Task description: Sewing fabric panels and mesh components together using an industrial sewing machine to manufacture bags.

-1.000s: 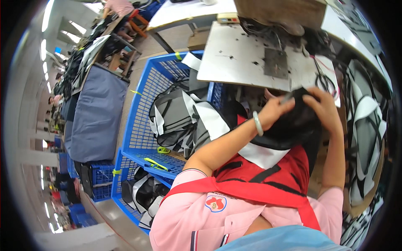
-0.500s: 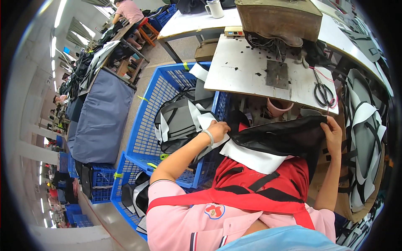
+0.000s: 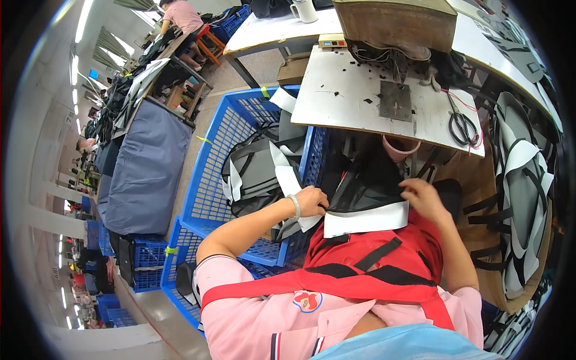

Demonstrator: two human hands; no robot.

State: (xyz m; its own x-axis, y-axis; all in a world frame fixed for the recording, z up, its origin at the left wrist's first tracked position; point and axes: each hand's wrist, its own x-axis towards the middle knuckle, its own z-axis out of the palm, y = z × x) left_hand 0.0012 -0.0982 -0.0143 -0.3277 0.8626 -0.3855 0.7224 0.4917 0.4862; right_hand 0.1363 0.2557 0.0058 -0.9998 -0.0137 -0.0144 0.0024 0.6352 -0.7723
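Clock positions are read about the black mesh piece point(image 3: 367, 185), which lies at the top of the red apron point(image 3: 378, 255), a white band point(image 3: 366, 221) along its 6 o'clock edge. Left hand point(image 3: 311, 202), 9 o'clock: fingers bunched at the piece's corner; whether this grip pinches cannot be told. Right hand point(image 3: 425, 198), 3 o'clock: fingers curled beside the edge, hold likewise unclear. Blue basket point(image 3: 208, 167), 9 o'clock, farther out; tabletop point(image 3: 429, 123), 12 o'clock, bearing scissors point(image 3: 462, 128) at 2 o'clock.
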